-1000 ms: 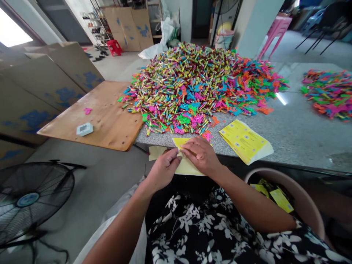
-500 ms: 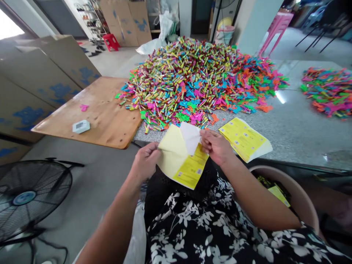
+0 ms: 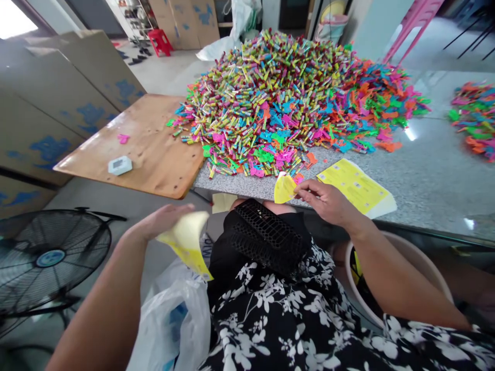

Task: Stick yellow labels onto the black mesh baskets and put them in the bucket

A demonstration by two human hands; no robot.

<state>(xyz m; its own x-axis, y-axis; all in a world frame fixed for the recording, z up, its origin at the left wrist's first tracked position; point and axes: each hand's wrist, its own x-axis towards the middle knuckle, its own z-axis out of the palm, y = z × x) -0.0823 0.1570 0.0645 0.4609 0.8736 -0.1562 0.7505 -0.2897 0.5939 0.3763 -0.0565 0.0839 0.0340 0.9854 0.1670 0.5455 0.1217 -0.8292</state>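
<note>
My right hand (image 3: 323,202), closed in a pinch, holds a small curved piece of yellow printed paper (image 3: 285,188) by its right side, just over the table's front edge. Off to the left, my left hand (image 3: 164,220) has a larger curled sheet, pale on one side and yellow-printed on the other (image 3: 193,252), under its fingers; the thumb is hidden and the hand is slightly blurred. That sheet hangs above a white plastic bag (image 3: 174,314). A stack of yellow printed sheets (image 3: 356,185) lies on the table, right of my right hand.
A large heap of colourful small tubes and plastic pieces (image 3: 270,98) covers the grey table (image 3: 429,185). At left are a wooden board (image 3: 162,165) with a white device (image 3: 120,165), and a black fan (image 3: 50,257). A pink bin (image 3: 417,257) stands right; a black patterned item (image 3: 266,232) rests on my lap.
My hands have moved apart. The left went left and down with the larger sheet; the right now holds a separate small yellow piece. The view has shifted slightly.
</note>
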